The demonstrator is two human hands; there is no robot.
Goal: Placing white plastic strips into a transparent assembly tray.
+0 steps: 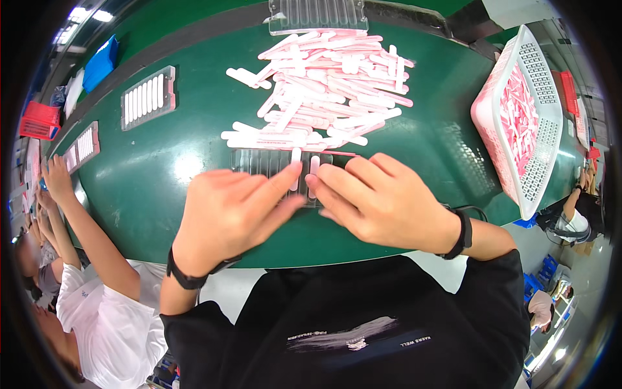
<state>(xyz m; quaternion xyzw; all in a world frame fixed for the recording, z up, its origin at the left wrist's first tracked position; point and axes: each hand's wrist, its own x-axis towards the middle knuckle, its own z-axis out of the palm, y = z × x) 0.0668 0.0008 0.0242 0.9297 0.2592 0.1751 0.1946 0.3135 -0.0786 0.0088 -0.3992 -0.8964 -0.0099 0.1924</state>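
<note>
left grip (227, 204) slightly parted, fingertip (295, 168) on a white-pink rounded strip (296, 155) in the clear slotted plastic tray (260, 163) beneath, right grip (385, 204) at another strip (315, 161), hold unclear, white-lettered black shirt (414, 298) below

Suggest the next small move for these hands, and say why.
Perhaps the left hand should nudge the left stick toward the person: its far end sits beyond that of the right stick by the right hand, both lying over the slotted tray.

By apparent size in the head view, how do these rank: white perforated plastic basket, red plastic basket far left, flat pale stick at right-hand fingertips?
1. White basket
2. Red basket
3. Flat pale stick
</note>
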